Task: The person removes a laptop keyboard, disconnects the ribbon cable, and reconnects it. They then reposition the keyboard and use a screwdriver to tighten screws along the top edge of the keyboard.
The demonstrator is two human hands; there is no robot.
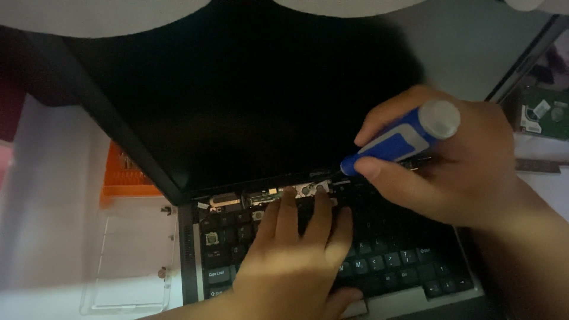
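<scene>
An open dark laptop fills the middle of the view, its black screen [249, 101] tilted back and its keyboard [403, 261] below. My right hand [450, 172] grips a blue and white screwdriver [403, 139] whose tip points down and left at the hinge strip. That strip [267, 195] above the keys lies uncovered, showing small metal parts and a circuit board. My left hand [296, 261] rests flat on the keyboard, fingertips touching the exposed strip.
A clear plastic tray [133, 255] lies left of the laptop with an orange case [124, 175] of small parts behind it. A bare green circuit board [542, 112] sits at the far right. A white surface [47, 207] spreads out on the left.
</scene>
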